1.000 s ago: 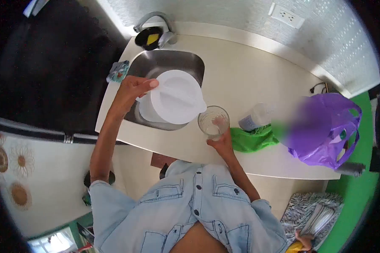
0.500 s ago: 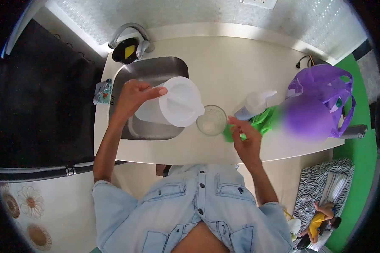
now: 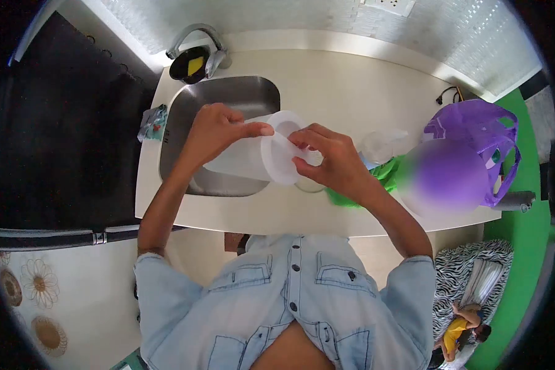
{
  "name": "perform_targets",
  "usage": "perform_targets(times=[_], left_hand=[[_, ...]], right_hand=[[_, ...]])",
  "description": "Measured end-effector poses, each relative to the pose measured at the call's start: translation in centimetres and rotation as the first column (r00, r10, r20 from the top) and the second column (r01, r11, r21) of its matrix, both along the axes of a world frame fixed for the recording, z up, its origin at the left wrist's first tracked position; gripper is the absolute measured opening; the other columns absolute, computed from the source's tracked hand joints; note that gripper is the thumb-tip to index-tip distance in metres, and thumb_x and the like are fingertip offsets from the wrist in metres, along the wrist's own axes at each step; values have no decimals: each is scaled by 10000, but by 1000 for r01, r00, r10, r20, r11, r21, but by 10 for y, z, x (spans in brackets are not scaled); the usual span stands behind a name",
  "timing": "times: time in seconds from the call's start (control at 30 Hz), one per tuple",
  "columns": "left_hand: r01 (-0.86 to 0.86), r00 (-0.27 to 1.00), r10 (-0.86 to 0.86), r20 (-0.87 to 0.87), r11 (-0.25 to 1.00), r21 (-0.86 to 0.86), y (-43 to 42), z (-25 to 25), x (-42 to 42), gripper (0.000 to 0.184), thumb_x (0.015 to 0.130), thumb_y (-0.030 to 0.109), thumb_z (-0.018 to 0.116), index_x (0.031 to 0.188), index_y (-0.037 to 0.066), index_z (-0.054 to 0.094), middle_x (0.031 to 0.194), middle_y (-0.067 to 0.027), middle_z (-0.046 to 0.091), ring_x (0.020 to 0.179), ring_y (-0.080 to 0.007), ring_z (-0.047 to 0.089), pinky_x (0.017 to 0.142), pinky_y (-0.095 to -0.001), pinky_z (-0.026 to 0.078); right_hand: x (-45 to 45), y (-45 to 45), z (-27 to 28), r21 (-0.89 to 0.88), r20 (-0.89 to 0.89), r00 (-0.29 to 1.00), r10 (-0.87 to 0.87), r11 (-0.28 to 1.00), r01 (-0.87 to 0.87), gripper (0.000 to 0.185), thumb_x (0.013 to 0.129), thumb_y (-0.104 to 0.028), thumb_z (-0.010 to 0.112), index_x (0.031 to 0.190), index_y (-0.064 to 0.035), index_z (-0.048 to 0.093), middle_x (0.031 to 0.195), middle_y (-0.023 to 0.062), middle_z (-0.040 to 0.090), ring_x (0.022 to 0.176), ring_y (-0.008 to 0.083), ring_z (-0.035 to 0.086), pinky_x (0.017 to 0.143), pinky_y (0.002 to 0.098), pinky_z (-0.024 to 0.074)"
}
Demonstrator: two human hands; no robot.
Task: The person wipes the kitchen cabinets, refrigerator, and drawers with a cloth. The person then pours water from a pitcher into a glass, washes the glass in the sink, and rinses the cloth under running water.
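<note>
My left hand point(image 3: 217, 134) is closed on a translucent white plastic pitcher point(image 3: 239, 159), its thumb reaching the edge of the lid. The pitcher is tilted over the right side of the sink, with its top facing right. Its round white lid point(image 3: 277, 161) is on the top, and the fingers of my right hand point(image 3: 334, 161) pinch the lid's middle. Partly hidden under the lid and my right hand is a clear glass bowl or cup point(image 3: 309, 185) on the counter. A pale pump bottle point(image 3: 377, 148) and a bright green bag or cloth point(image 3: 385, 175) lie to the right.
The steel sink point(image 3: 266, 92) is set into the cream counter point(image 3: 339, 80). Near the faucet point(image 3: 217, 60) stands a black bowl point(image 3: 179, 69) with a yellow sponge. A purple plastic bag point(image 3: 465, 120) sits at right. Below it, a person point(image 3: 462, 330) lies on zebra-striped bedding.
My right hand has moved left from beside the green bag or cloth onto the pitcher's lid. The pitcher has turned slightly, its lid now facing more to the right.
</note>
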State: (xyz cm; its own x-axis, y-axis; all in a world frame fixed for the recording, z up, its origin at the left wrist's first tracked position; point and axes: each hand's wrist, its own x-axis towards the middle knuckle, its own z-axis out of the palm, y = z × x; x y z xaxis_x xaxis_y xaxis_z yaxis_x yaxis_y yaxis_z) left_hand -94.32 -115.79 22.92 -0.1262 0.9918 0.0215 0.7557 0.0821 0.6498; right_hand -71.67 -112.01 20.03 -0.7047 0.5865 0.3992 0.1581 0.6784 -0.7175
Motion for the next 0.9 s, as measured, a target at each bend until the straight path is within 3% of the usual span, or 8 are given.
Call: perform_targets(times=[0.03, 0.13, 0.33, 0.53, 0.73, 0.9], left_hand=[[1, 1000, -1, -8, 1000, -3, 0, 2, 1, 667, 564, 539, 727, 383, 5, 371, 372, -7, 267, 391, -93, 277, 394, -284, 233], [16, 997, -23, -70, 994, -107, -2, 6, 2, 481, 636, 412, 709, 501, -12, 526, 439, -30, 429, 433, -78, 384, 415, -299, 313], [-11, 996, 2, -87, 994, -111, -2, 5, 8, 525, 609, 458, 721, 460, 1, 509, 412, -22, 404, 402, -89, 364, 392, -289, 286], [3, 963, -48, -264, 986, -167, -3, 21, 23, 607, 575, 542, 711, 412, 2, 485, 385, -44, 369, 381, -110, 348, 400, -311, 307], [105, 947, -105, -305, 994, -15, 1, 16, 21, 623, 560, 561, 708, 434, -18, 514, 363, -48, 370, 348, -148, 364, 397, -316, 325], [24, 961, -79, -266, 979, -202, -1, 32, 30, 604, 548, 573, 705, 452, -3, 553, 374, -68, 401, 357, -167, 410, 406, -312, 339]], right_hand=[[0, 0, 0, 15, -7, 1000, 9, 1000, -9, 291, 648, -53, 659, 921, -53, 558, 834, 101, 565, 701, 267, 593, 632, 345, 487], [0, 0, 0, 54, -3, 1000, 15, 998, -15, 306, 635, -46, 663, 918, -55, 548, 840, 103, 565, 693, 272, 594, 630, 346, 489], [4, 1, -3, 114, -4, 999, 32, 993, -32, 300, 635, -30, 656, 916, -57, 553, 852, 104, 567, 695, 272, 594, 620, 344, 490], [8, -1, -10, 97, -51, 998, 46, 994, -41, 297, 631, -14, 663, 910, -51, 565, 864, 89, 574, 691, 263, 591, 614, 331, 492], [10, 0, -15, 103, -88, 995, 49, 994, -40, 294, 630, -10, 668, 905, -58, 579, 886, 76, 585, 726, 252, 599, 627, 318, 502], [11, -2, -16, 139, -82, 996, 45, 990, -33, 287, 633, -12, 670, 904, -66, 593, 897, 67, 592, 742, 237, 606, 635, 311, 510]])
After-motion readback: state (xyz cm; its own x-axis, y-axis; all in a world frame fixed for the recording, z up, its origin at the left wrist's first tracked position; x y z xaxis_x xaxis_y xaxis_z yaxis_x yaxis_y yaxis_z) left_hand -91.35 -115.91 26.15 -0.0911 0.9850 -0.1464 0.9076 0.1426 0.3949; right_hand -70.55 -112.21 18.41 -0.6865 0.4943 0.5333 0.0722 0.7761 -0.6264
